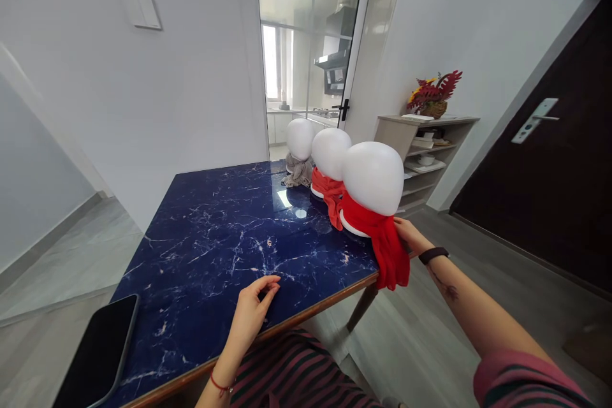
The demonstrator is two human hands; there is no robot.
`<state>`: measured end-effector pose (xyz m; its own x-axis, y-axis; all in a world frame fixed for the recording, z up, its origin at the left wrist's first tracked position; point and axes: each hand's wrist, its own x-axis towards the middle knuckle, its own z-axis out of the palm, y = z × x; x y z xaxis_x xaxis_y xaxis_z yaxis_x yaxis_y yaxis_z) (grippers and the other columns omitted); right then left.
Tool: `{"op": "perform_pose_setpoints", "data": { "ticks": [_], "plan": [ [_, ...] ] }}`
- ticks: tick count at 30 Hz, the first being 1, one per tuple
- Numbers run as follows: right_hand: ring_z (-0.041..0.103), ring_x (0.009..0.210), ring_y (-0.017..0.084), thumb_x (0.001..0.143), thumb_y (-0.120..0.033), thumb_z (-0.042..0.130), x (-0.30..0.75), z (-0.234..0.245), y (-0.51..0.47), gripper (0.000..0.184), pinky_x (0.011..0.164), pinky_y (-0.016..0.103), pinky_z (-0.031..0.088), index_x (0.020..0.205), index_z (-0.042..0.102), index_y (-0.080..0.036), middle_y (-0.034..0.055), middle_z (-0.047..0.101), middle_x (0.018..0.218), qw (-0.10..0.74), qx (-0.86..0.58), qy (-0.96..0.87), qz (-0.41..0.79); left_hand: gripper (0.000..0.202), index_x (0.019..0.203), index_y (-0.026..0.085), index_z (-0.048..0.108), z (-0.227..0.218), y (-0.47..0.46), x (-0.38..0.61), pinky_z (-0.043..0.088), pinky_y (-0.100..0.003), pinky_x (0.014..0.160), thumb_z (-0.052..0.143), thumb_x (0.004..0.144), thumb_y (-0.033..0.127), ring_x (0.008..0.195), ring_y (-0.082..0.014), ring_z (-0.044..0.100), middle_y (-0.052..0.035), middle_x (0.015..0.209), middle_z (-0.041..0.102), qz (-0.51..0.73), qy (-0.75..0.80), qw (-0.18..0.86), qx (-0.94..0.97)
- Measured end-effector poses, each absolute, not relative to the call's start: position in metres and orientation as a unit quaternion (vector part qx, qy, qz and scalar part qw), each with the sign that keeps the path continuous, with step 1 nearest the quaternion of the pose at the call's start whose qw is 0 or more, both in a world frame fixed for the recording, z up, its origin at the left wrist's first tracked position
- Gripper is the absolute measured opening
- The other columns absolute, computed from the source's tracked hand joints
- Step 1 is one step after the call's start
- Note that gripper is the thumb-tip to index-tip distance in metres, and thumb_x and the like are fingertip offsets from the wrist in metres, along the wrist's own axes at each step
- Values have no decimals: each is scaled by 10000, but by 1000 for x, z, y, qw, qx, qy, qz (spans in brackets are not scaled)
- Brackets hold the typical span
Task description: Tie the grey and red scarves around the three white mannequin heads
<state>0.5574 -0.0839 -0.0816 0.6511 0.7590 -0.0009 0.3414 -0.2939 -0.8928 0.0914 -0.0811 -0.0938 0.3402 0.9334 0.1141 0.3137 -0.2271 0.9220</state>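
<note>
Three smooth white head-like forms stand in a row along the table's right side, each with cloth wrapped round its lower part. The nearest white form (373,177) wears a bright red scarf (389,252), whose end hangs over the table edge. My right hand (407,237) is at the right edge of this scarf, thumb against the cloth, other fingers partly hidden behind it. The middle white form (331,152) has a coral-red scarf (329,194). The farthest white form (300,138) has a grey scarf (299,172). My left hand (258,301) rests near the table's front edge, thumb and fingertips curled together, holding nothing.
The dark blue marble-patterned table (210,229) has a wooden edge. A phone (98,354) lies at its left front corner. Beyond the forms are a shelf unit (394,134) with a flower basket (434,105), a glass door (310,44) and a dark door (540,159).
</note>
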Motion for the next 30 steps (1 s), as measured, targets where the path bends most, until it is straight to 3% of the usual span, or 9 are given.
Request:
{"op": "perform_pose_setpoints", "data": {
  "ticks": [6,9,17,22,25,28,30],
  "plan": [
    [616,1003,299,645,-149,595,568,-76,-79,119,924,390,429,681,709,-160,113,721,815,456,-806,-332,179,272,957,212,692,-93,-81,91,470,-331,819,560,792,382,841,-205,646,-39,877,711,357,445,418,707],
    [611,1010,304,624,-131,605,570,-78,-79,95,923,387,426,631,693,-168,111,717,786,463,-807,-319,179,268,958,214,692,-92,-81,91,470,-331,816,552,798,376,838,-204,645,-38,875,711,356,442,413,712],
    [657,659,192,783,-226,510,562,-91,-103,216,616,295,535,921,631,-112,120,693,758,547,-765,-254,225,259,954,223,695,-91,-81,91,475,-330,812,538,811,372,845,-204,649,-35,888,715,362,441,402,716],
    [655,719,161,809,-242,477,556,-96,-130,301,683,280,535,1088,520,-138,104,648,885,599,-752,-208,180,276,964,221,693,-93,-80,90,483,-336,817,521,819,381,861,-212,654,-48,911,719,366,441,409,710],
    [624,786,187,802,-315,499,538,-95,-145,390,734,332,510,1156,469,-156,105,614,972,594,-777,-205,36,287,967,222,689,-96,-79,90,487,-343,807,508,824,392,854,-217,654,-52,897,718,373,438,410,708],
    [590,822,216,828,-400,467,498,-92,-151,394,767,365,479,1135,480,-153,116,604,962,568,-762,-293,-107,294,968,219,686,-98,-78,90,485,-347,808,500,824,395,840,-216,651,-54,882,713,378,433,410,708],
    [586,820,209,851,-416,437,461,-91,-149,350,784,348,469,1087,501,-164,106,607,931,556,-728,-392,-88,296,967,216,683,-99,-78,89,480,-349,811,495,822,392,836,-215,649,-54,876,711,379,433,410,707]
  ]
}}
